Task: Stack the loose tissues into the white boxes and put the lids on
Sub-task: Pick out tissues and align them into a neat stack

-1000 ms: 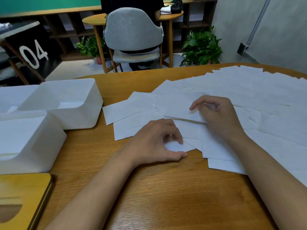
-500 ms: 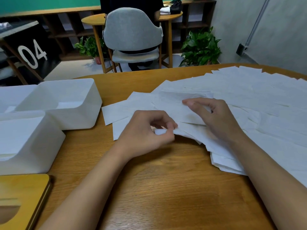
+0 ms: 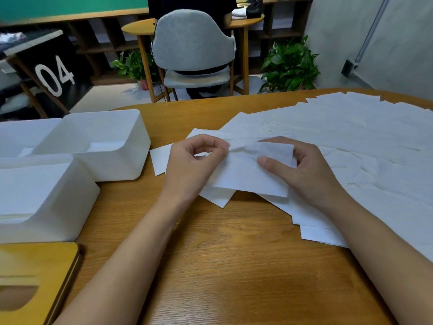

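Most tissues (image 3: 351, 146) lay loose on the tabletop (image 3: 234, 266), right of the far box (image 3: 121, 160). Left hand (image 3: 194, 163) and right hand (image 3: 304, 172) together pinched one tissue (image 3: 248, 179). The near box (image 3: 51, 207) held a stack and its lid (image 3: 35, 273) lay off, so the task looked far from done

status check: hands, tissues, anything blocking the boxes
Hands: left hand and right hand both pinch one tissue over the pile. Boxes: near white box part filled, far white box open. Lids off: wooden lid near left.
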